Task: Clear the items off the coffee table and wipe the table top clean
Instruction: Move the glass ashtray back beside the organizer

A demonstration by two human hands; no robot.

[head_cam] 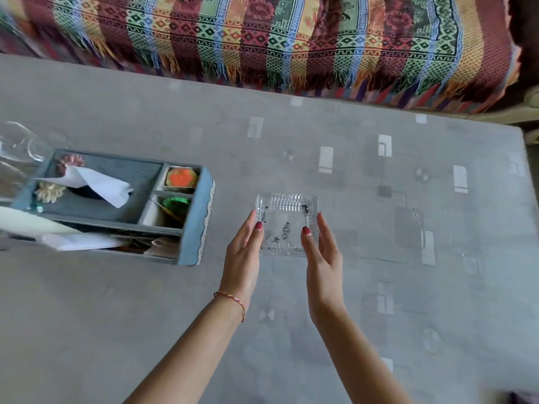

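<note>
Glass vessel (22, 141) at left edge: cut off, blurred, kind unclear. Organizer box (186, 228) near compartment contents indistinct, perhaps papers. Dark specks in glass dish (287, 225) too small to identify.

- Coffee table (379, 287), grey patterned cover: 1
- Clear glass ashtray (287, 211), square, dark specks inside: 1
- Blue organiser box (192, 228) with tissue slot: 1
- White tissue (96, 182) sticking out: 1
- Glass vessel (23, 141), far left edge: 1
- Hands: 2, left hand (243, 255) and right hand (323, 258)
- Thread bracelet (233, 301): 1
- Striped woven throw (291, 39): 1
</note>
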